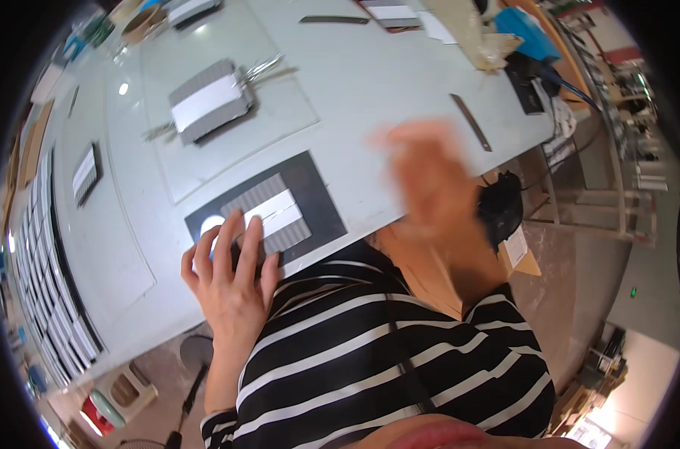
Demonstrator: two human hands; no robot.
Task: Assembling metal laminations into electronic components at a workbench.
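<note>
My left hand (235,280) rests at the table's near edge with its fingers spread. Its fingertips touch the left side of a flat grey ribbed piece (289,233) with a white band (280,212) across it. That piece lies on a dark square mat (321,191), and my fingers cover part of both. To the right of the mat, my right hand (430,172) is raised over the table edge and smeared by motion; its fingers cannot be made out, nor whether it holds anything.
Beyond the mat sits a stack of similar grey-and-white pieces (212,101), with clear plastic strips beside it. A smaller stack (85,176) and long rows of pieces (44,277) lie to the left. Thin dark blades (471,122) and a blue item (527,34) are at the right.
</note>
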